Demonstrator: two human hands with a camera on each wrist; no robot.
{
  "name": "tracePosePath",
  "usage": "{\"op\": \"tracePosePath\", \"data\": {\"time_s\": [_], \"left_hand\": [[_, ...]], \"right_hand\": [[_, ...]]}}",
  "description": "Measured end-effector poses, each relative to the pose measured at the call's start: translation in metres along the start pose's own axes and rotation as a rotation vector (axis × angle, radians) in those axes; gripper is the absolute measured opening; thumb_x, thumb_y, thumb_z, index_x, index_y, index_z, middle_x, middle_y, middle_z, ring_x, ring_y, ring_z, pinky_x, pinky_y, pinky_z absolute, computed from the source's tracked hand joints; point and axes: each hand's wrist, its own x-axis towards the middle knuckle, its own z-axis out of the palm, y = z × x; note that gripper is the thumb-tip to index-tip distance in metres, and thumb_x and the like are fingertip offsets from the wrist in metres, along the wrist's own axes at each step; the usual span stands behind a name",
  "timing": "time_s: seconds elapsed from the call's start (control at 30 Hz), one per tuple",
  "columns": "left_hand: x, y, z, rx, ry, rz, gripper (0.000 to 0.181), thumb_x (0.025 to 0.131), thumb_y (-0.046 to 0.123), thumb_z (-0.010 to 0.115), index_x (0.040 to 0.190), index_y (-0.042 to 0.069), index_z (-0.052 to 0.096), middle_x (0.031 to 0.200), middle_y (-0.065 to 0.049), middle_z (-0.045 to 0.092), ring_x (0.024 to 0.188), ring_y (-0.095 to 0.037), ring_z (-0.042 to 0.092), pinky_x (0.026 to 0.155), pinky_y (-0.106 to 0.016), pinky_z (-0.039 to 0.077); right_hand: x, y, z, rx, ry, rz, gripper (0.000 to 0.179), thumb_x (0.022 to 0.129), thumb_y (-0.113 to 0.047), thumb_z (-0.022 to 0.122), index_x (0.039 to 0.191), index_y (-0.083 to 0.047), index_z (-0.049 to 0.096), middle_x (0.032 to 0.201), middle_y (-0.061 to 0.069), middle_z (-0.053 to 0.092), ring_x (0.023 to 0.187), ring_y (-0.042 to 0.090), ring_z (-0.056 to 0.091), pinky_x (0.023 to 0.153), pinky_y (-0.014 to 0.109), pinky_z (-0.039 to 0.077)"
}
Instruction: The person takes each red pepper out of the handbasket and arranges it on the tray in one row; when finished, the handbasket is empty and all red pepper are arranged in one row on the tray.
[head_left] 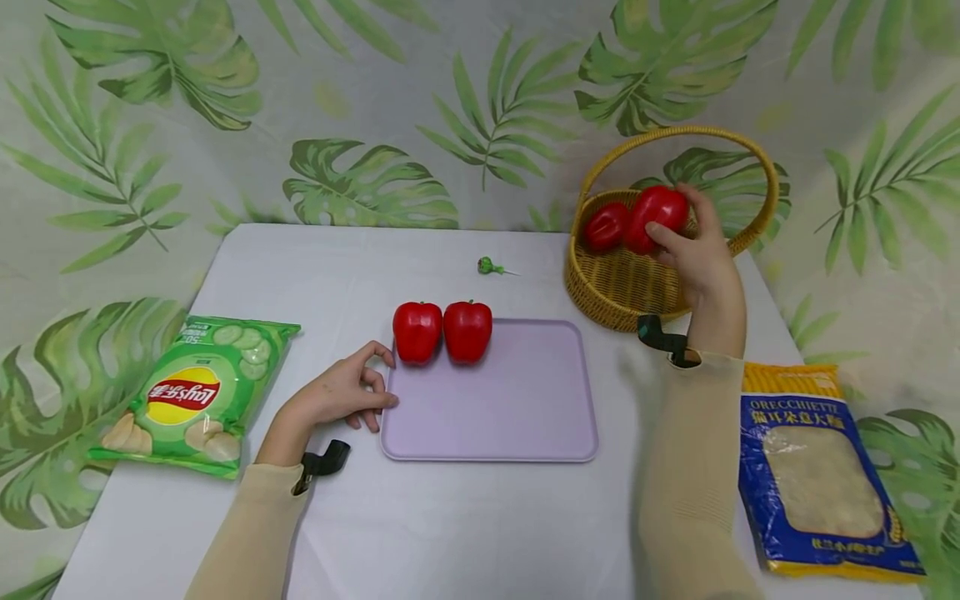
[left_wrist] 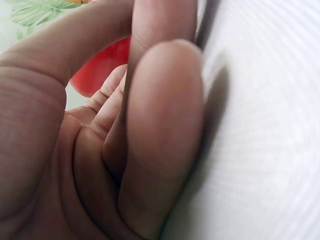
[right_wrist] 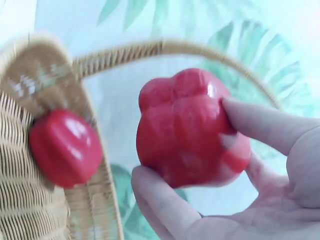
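Right wrist: there it was, the right hand (right_wrist: 272, 202) grasping a red pepper (right_wrist: 187, 132), beside a basket (right_wrist: 25, 200) with another pepper (right_wrist: 65, 148) inside! Doing it well looked like keeping a sure hold and easing clear of the arched handle (right_wrist: 165, 47), the main obstacle. Left wrist: the left hand (left_wrist: 95, 160) rested low, fingers loosely bent. Head: that grip was empty, at the edge of a tray (head_left: 495, 417) bearing a third pepper (head_left: 417, 333) and a fourth pepper (head_left: 468, 332); a lollipop (head_left: 485, 266), chips bag (head_left: 197, 392) and pasta bag (head_left: 825, 475) lay outside it.

Downward head view, close wrist views, head and right sharing basket (head_left: 588, 298)
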Motion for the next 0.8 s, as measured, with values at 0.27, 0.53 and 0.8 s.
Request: {"op": "tracePosePath", "data": {"time_s": [0.27, 0.53, 0.8], "left_hand": [[-0.001, 0.000, 0.000, -0.005, -0.004, 0.008, 0.058, 0.093, 0.019, 0.081, 0.135, 0.014, 0.041, 0.081, -0.006, 0.069, 0.063, -0.028, 0.076, 0.052, -0.032, 0.056], [0.000, 0.000, 0.000, -0.004, -0.004, 0.003, 0.058, 0.093, 0.019, 0.081, 0.135, 0.014, 0.041, 0.081, -0.006, 0.070, 0.063, -0.027, 0.076, 0.052, -0.031, 0.056], [0.001, 0.000, 0.000, -0.007, -0.001, -0.003, 0.057, 0.093, 0.018, 0.080, 0.134, 0.015, 0.041, 0.081, -0.006, 0.071, 0.064, -0.028, 0.077, 0.052, -0.033, 0.057]], "right_hand": [[-0.035, 0.000, 0.017, -0.028, -0.151, -0.062, 0.073, 0.101, -0.022, 0.073, 0.161, -0.043, 0.035, 0.161, 0.016, 0.029, 0.140, 0.032, 0.041, 0.086, 0.016, 0.058], [-0.054, 0.005, 0.031, -0.080, -0.271, -0.071, 0.071, 0.101, -0.017, 0.072, 0.158, -0.042, 0.037, 0.161, 0.013, 0.033, 0.142, 0.031, 0.038, 0.091, 0.024, 0.060], [-0.059, 0.018, 0.051, -0.162, -0.383, -0.112, 0.068, 0.101, -0.013, 0.070, 0.157, -0.036, 0.039, 0.160, 0.012, 0.039, 0.145, 0.032, 0.039, 0.095, 0.026, 0.056]]}}
